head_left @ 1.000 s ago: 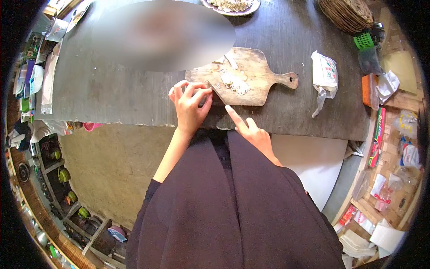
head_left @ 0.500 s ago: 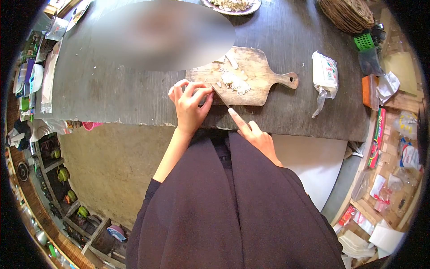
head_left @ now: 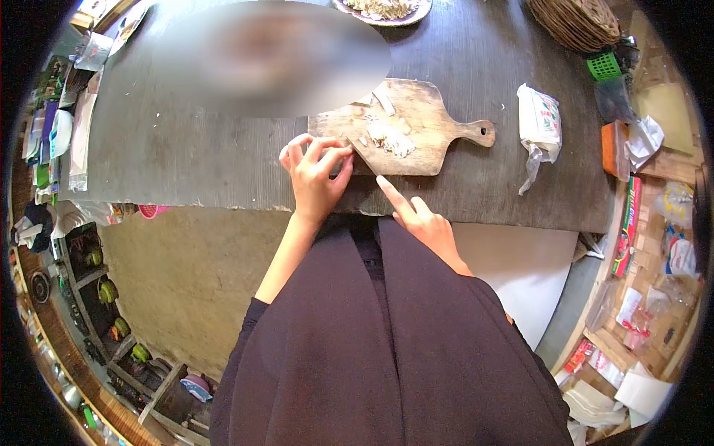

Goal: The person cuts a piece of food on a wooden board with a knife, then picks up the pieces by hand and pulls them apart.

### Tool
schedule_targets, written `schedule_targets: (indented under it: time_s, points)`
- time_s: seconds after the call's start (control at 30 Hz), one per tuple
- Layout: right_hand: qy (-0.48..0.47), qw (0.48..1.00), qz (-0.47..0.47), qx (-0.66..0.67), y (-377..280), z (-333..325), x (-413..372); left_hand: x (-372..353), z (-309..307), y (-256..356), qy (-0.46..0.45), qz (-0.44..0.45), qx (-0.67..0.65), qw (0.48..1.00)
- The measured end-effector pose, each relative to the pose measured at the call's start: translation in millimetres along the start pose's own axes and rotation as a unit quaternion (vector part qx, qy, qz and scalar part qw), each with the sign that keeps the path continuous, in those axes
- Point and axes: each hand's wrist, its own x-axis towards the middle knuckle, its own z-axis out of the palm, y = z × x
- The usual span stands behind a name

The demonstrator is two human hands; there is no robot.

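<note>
Gripping knife [head_left: 364,158], chopped bits [head_left: 390,138] on board [head_left: 435,111]

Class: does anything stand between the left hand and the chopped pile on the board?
Yes. The knife blade, held by the right hand, slants across the cutting board's near corner, between the left hand and the chopped pile.

The table [head_left: 186,149] is dark grey with fine pale streaks. The cutting board [head_left: 431,111] near its front edge is light brown; the chopped pieces [head_left: 390,139] on it are cream-white. The knife [head_left: 366,157] looks dark grey. The bag [head_left: 541,119] toward the right edge is white with red and green print. The woven basket [head_left: 576,22] at the far right corner is brown, the crate [head_left: 604,67] beside it bright green.
</note>
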Motion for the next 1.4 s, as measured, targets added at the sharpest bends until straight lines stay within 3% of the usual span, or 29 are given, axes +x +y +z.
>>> schedule_targets:
  time_s: [0.43,1.4]
  points:
    - [-0.04,0.998,0.02,0.036,-3,-15,-7,-1,0,1,0.002,-0.001,0.003,1.0]
    - [-0.038,0.998,0.018,0.049,5,-13,-10,0,0,1,0.007,0.002,0.005,1.0]
